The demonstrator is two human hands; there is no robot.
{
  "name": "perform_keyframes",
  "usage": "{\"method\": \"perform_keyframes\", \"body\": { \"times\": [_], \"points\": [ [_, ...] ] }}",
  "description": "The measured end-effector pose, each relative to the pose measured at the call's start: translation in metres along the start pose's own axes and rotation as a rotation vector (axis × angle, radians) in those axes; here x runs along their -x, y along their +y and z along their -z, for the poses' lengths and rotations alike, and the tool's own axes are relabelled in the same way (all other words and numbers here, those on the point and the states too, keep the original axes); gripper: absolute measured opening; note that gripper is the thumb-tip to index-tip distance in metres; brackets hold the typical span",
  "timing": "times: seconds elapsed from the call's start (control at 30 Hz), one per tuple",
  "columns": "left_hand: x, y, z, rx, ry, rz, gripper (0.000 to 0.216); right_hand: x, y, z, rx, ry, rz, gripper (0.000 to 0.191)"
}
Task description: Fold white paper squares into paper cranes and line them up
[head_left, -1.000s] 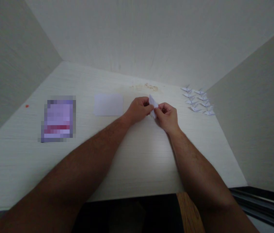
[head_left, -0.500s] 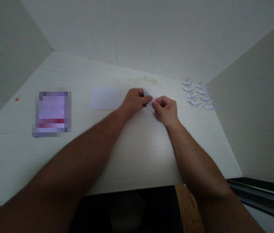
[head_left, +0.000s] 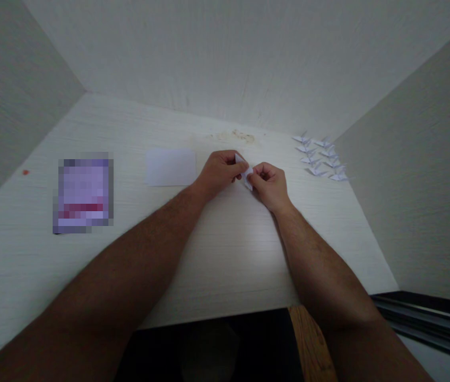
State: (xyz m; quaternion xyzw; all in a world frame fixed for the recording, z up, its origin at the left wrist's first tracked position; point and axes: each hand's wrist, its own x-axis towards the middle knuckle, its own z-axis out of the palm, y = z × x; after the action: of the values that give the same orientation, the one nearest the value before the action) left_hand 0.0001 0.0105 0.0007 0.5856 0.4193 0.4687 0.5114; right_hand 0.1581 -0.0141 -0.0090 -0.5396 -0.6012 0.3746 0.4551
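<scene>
A small piece of folded white paper (head_left: 243, 166) is pinched between my two hands above the pale table. My left hand (head_left: 224, 171) grips its upper left side, thumb on top. At its lower right edge, my right hand (head_left: 269, 183) holds it between thumb and forefinger. The fingertips cover part of the folds. A flat white sheet of paper (head_left: 170, 167) lies to the left of my left hand. Several folded white paper cranes (head_left: 316, 157) stand grouped beyond my right hand, near the back right corner.
A blurred-out purple and white item (head_left: 83, 191) lies on the table (head_left: 225, 265) at the left. Farther left is a small orange-red spot (head_left: 25, 172). Brownish marks (head_left: 243, 136) show near the back wall (head_left: 209, 58). Side walls close in both ends.
The whole view has shifted slightly. My right fingers have closed farther over the folded paper's lower right edge, and both hands still hold it.
</scene>
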Motion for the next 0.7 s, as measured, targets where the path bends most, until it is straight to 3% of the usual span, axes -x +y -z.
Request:
{"method": "perform_keyframes", "body": {
  "times": [0.23, 0.37, 0.7],
  "points": [
    [0.0017, 0.0033, -0.0002, 0.006, 0.014, -0.016, 0.010, 0.0019, -0.0028, -0.0004, 0.065, 0.014, 0.098, 0.030],
    [0.0012, 0.0030, 0.0002, 0.032, 0.050, 0.039, 0.016, 0.0018, -0.0051, -0.0013, 0.069, 0.011, 0.045, 0.027],
    [0.0019, 0.0037, 0.0024, -0.083, 0.078, -0.008, 0.025, -0.0018, -0.0015, 0.0004, 0.032, 0.045, 0.023, 0.028]
  ]
}}
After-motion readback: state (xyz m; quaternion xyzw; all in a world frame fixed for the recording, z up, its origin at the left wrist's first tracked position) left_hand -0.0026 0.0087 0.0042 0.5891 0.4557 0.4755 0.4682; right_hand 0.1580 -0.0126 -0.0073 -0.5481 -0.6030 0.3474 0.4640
